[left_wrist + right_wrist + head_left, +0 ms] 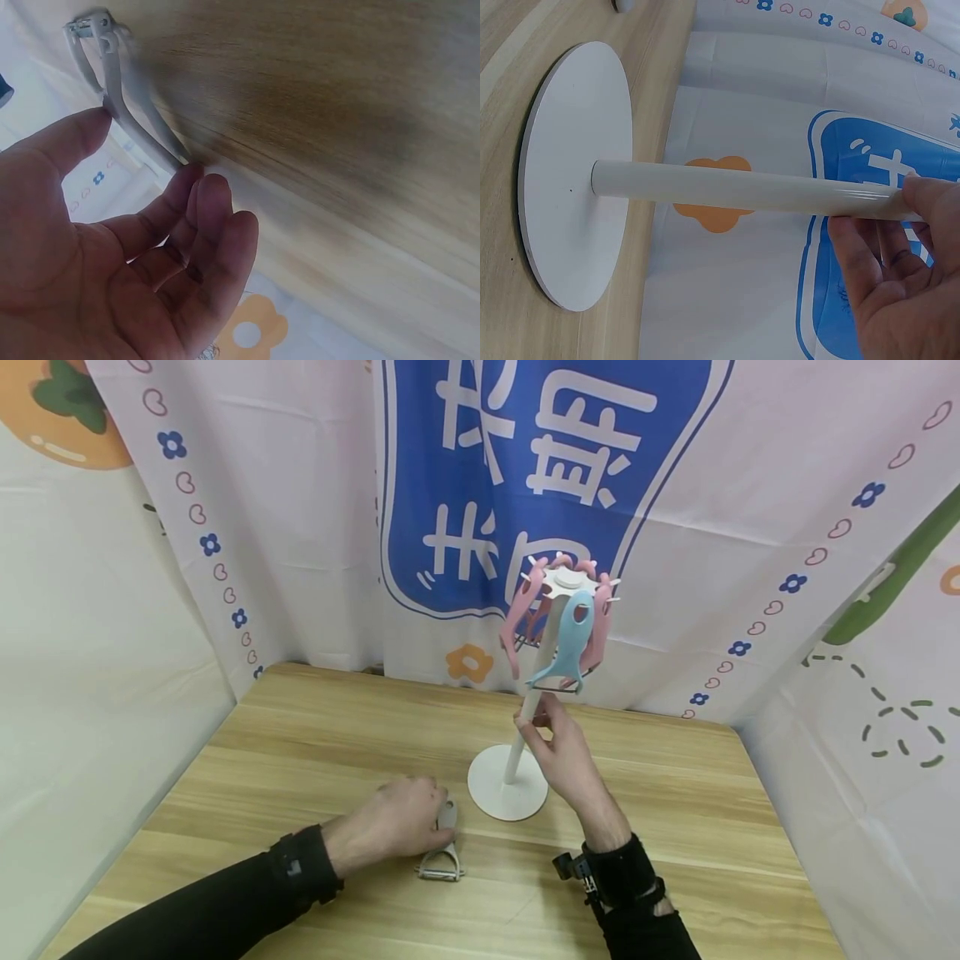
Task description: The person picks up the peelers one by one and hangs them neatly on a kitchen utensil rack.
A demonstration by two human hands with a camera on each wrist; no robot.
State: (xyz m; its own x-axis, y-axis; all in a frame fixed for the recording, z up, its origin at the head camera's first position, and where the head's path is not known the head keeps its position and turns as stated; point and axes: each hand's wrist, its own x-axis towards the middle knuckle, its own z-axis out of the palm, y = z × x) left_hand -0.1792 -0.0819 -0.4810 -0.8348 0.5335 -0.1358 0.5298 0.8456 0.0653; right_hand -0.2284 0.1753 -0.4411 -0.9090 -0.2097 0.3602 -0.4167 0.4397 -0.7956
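A grey peeler lies on the table with its blade end toward the front. Beside it, my left hand reaches over from the left; in the left wrist view the thumb tip is at the peeler's side and a fingertip is near its handle end, fingers loosely bent. With thumb and fingers, my right hand grips the white pole of a round-based stand. From the stand's top hooks hang several pink peelers and a light blue peeler. The right wrist view shows the pole held above its base.
The wooden table carries the stand near its middle, with the grey peeler to the left front of the base. A printed curtain hangs just behind the back edge, close to the hanging peelers, and white cloth encloses both sides.
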